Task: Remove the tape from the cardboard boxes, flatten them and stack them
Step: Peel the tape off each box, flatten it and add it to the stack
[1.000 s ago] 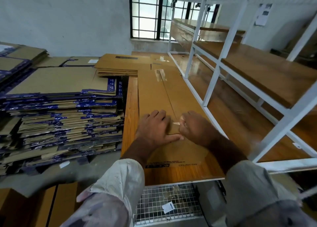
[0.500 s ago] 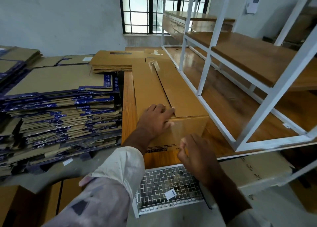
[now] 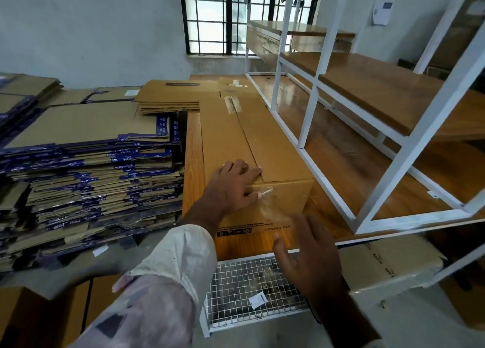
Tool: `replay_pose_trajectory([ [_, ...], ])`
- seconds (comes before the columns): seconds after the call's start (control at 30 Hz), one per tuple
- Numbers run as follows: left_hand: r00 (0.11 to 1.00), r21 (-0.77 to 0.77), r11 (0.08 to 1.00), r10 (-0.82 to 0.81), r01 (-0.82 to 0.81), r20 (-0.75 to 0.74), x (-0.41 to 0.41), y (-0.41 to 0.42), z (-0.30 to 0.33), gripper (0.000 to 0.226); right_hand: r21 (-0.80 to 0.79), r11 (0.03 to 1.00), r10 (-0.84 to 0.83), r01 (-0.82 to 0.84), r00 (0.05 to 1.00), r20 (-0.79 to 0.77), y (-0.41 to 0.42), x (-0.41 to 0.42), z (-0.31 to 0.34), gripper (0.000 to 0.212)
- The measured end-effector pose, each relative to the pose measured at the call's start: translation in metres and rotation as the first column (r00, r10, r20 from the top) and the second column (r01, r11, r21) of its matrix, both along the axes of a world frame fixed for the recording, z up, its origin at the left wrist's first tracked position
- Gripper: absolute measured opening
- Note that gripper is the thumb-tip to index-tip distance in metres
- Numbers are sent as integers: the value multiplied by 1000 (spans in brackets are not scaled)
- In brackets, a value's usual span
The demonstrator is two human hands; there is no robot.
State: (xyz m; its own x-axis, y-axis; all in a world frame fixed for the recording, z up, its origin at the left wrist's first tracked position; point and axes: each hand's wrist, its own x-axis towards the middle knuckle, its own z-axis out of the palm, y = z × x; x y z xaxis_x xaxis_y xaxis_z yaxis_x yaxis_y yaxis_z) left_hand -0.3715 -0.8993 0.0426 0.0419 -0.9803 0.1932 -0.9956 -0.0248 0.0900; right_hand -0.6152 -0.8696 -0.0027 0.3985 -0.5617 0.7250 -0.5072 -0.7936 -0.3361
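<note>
Under the left hand [image 3: 232,187] lies the cardboard box [image 3: 236,143].

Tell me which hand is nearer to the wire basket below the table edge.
Right. The right hand hovers open directly above the wire basket, while the left hand rests higher up on the cardboard box on the table.

Long brown cardboard box [image 3: 244,143] on wooden table, top flaps closed; clear tape [image 3: 267,203] peeling off near end.
</note>
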Motion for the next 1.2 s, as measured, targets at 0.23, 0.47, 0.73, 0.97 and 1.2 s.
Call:
replay_pose_trajectory([
  [0.23,978,-158,986,80,-50,192,-16,10,-19,68,21,997,-70,70,998,2,-45,24,24,44],
  [0.47,984,-215,976,73,-36,165,-20,12,-31,73,280,947,-67,157,950,-306,-118,57,34,75],
  [0.73,984,-172,984,-23,54,177,-17,26,-41,99,254,955,-80,151,959,-272,-140,54,38,76],
  [0.97,921,-276,951,20,-138,-390,-8,5,-3,63,757,647,-242,-93,916,319,-171,27,54,38],
  [1.2,934,14,939,344,-344,-101,-33,-31,26,89,851,196,-513,-488,688,513,-183,16,33,31],
])
